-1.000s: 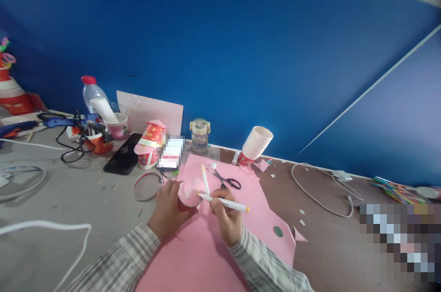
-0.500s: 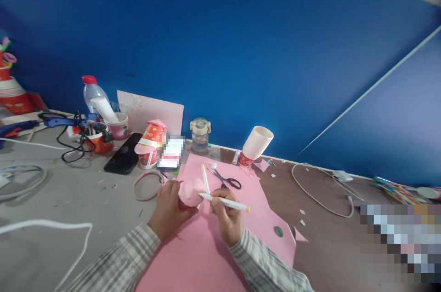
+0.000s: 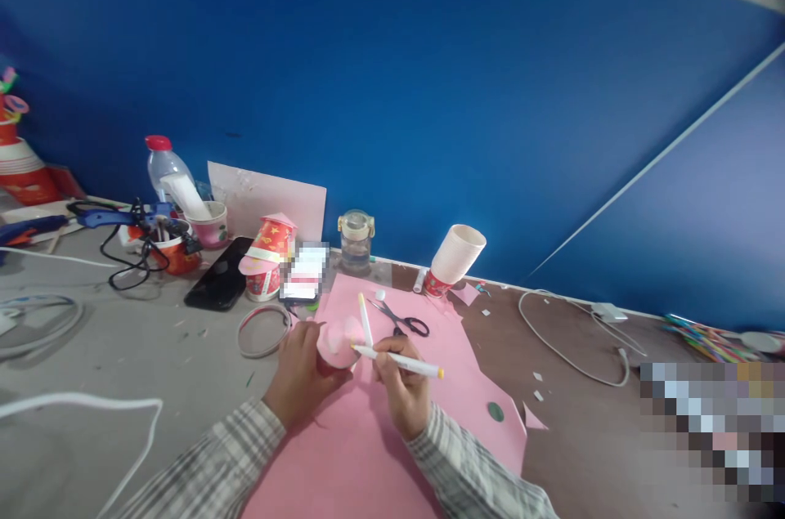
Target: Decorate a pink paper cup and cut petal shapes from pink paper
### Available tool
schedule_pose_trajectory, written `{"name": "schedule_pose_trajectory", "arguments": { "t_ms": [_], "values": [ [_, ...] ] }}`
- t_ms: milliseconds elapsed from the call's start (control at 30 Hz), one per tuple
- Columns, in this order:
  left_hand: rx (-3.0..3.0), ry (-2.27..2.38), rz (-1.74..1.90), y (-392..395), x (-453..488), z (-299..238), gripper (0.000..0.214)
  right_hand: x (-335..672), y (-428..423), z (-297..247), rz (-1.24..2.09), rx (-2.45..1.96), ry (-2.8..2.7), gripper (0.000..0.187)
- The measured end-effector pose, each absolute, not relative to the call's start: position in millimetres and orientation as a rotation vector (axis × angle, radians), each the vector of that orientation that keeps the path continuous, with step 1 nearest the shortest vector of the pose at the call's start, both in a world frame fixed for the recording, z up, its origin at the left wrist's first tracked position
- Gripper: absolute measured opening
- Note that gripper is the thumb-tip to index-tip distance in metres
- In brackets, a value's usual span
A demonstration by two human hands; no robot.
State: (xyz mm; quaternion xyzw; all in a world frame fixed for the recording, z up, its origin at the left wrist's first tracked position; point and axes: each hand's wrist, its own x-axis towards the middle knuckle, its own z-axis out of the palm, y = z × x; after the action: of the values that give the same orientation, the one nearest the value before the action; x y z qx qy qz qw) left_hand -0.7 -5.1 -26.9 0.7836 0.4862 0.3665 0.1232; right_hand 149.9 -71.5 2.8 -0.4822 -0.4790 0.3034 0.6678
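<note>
My left hand (image 3: 299,372) is closed around a cup-like piece with a pink top (image 3: 336,343), steadying it over a large pink sheet (image 3: 368,454). In my right hand (image 3: 401,388) is a white marker (image 3: 405,361) with a yellow end, its tip at the right edge of the pink top. A second slim white piece with a yellow tip (image 3: 365,316), marker-like, shows just behind. Black-handled scissors (image 3: 414,324) lie open on the sheet, beyond my right hand. The lower side of the cup-like piece is hidden by my fingers.
Behind my left hand are a tape-like ring (image 3: 263,331), a decorated red cup piece (image 3: 270,245), a black phone (image 3: 221,274) and a lit phone (image 3: 305,272). A lidded jar (image 3: 356,239) and stacked paper cups (image 3: 457,257) stand by the wall. White cable (image 3: 573,368) lies right.
Almost nothing differs. Both hands keep their places, with the marker tip still at the pink top's edge; the view has shifted very slightly.
</note>
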Motion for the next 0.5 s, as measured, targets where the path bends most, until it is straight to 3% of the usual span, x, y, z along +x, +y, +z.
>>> {"name": "schedule_pose_trajectory", "arguments": {
  "t_ms": [500],
  "values": [
    [2.301, 1.425, 1.056, -5.9, -0.8, -29.8, 0.064, 150.8, -70.7, -2.8, 0.688, -1.101, -1.084, 0.015]
  ]
}}
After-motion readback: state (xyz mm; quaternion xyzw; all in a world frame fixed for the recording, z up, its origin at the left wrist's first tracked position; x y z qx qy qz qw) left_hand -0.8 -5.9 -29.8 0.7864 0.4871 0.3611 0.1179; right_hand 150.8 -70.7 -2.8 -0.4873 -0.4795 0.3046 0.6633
